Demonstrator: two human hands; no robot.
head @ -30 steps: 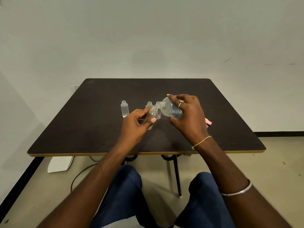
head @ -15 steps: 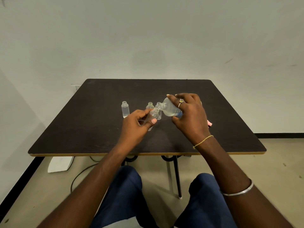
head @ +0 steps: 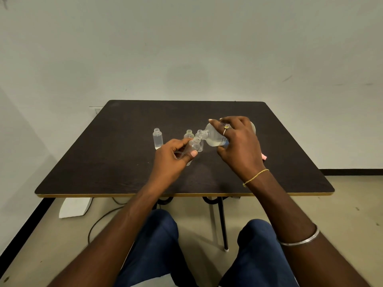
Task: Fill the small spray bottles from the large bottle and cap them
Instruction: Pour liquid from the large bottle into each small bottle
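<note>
One uncapped spray bottle (head: pixel 158 139) is standing seemingly filled; the left hand (head: pixel 172 160) is pinching a second bottle (head: pixel 194 144), the right hand (head: pixel 240 146) is gripping the large bottle (head: pixel 214 136), tilting it to pour.

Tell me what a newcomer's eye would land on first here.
Over the table, the right hand tips the large bottle, its mouth at the mouth of a small bottle held tilted by the left hand. Three uncapped bottles stand behind, one apart to the left.
</note>
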